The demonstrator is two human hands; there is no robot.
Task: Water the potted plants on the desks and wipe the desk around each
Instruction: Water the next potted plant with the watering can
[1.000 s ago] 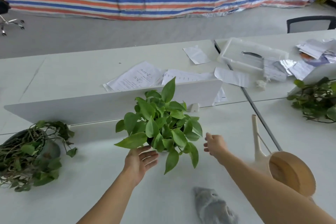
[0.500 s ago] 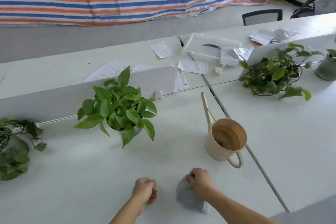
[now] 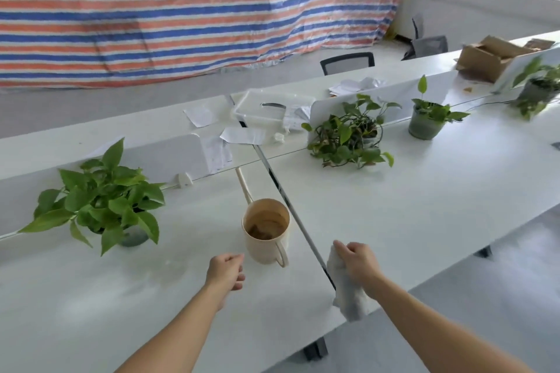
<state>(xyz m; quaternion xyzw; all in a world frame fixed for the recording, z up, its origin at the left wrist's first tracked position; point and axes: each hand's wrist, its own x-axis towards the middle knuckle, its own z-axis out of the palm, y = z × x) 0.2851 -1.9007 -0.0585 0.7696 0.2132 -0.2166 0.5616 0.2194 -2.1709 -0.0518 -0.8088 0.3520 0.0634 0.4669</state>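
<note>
— Inspector A: We begin at the grip. Our right hand [image 3: 359, 263] is clenched on the grey cloth [image 3: 345, 291], which hangs free of the desk [image 3: 424, 206] near its front edge. Half a second ago that cloth lay flat under the fingers.

— Inspector B: Agreed. We note it lifted and carried right, across the seam between desks. We judge the leafy plant [image 3: 100, 200] at left is finished with and the trailing plant [image 3: 348, 136] is next.

— A: Left hand [image 3: 225, 269]?

— B: Loosely curled, holding nothing, just beside the handle of the beige watering can [image 3: 266, 230], not touching. Likely reaching for it.

— A: Pose?

— B: Both forearms extended forward; right wrist bent down over the cloth. Beyond, a small potted plant [image 3: 424, 121] stands untended.
</note>
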